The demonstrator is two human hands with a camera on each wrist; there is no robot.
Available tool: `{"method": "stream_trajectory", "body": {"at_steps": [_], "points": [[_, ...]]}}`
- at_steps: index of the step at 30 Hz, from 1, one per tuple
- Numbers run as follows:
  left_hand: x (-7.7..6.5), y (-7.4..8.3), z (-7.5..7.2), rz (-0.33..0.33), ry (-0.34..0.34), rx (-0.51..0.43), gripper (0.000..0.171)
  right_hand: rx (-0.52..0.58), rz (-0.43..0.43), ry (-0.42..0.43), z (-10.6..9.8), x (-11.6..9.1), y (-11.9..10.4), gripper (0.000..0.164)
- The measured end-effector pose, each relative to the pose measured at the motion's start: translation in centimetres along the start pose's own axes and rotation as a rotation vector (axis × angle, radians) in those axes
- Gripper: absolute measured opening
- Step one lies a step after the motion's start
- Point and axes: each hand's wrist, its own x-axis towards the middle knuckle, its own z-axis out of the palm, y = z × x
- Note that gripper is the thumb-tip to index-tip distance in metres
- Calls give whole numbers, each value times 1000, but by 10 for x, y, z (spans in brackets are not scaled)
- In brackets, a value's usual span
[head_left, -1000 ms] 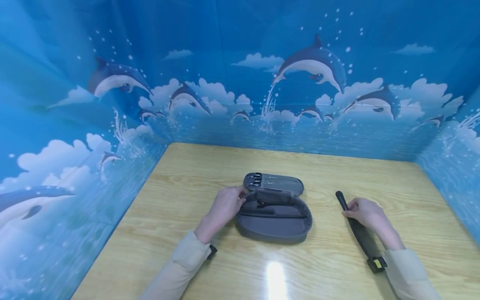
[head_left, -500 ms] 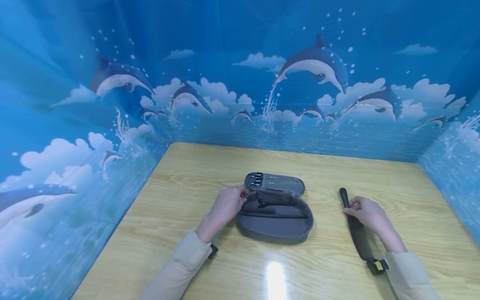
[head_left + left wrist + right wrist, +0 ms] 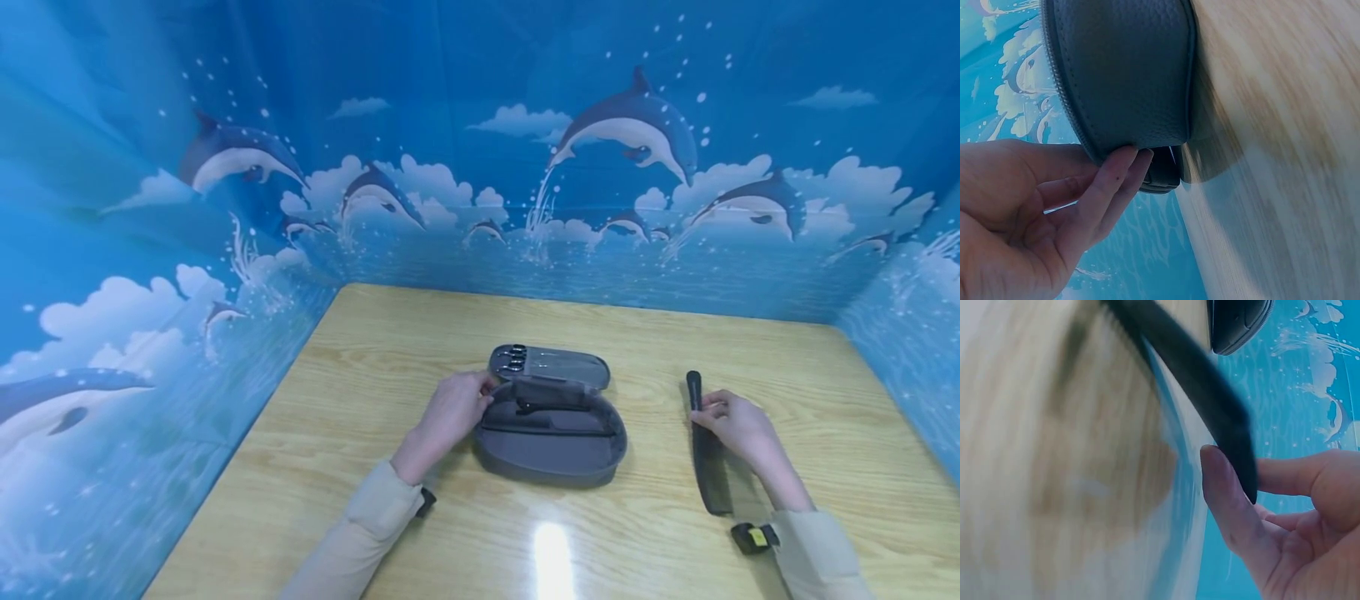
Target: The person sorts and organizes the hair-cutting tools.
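A grey zippered case (image 3: 543, 473) lies open on the table, its lid (image 3: 573, 371) folded back. My left hand (image 3: 448, 408) pinches the left end of the case near the hinge; in the left wrist view its fingers lie against the leathery wall (image 3: 1122, 75). Several small metal tools (image 3: 513, 358) sit in loops at the lid's left. Inside the case are a long dark strip (image 3: 547, 431) and a black piece with a shiny spot (image 3: 527, 408). To the right, my right hand (image 3: 737, 425) grips a black comb (image 3: 708, 479) by its handle, between thumb and fingers.
The wood-grain table (image 3: 375, 333) is bordered by blue dolphin-print curtains (image 3: 480, 167) at the back and both sides. A bright light reflection (image 3: 552, 558) shows near the front. Black wrist cameras (image 3: 752, 537) sit at both cuffs.
My right hand has turned the comb more upright in the head view, its wide end swinging left away from the wrist camera. The left hand keeps its hold on the case.
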Motion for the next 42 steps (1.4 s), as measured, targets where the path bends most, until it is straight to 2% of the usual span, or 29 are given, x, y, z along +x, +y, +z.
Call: {"method": "stream_trajectory", "body": {"at_steps": [6,13,23,31,37,42], "points": [[0,-1,0,-2,1,-8,13,40,-9,46,0,-2,1,51],[2,-1,1,3,5,-7,12,195,43,61,0,-6,-1,57],[1,-1,1,-5,-10,-3,12,353,91,81,2,-5,-2,60],[0,-1,-4,-21,0,-16,12,462,101,170,2,-5,-6,59],[0,-1,-6,-6,13,5,11,529,118,176,1,-5,-9,65],[0,-2,-6,4,16,-23,13,635,87,173,1,-5,-11,64]]}}
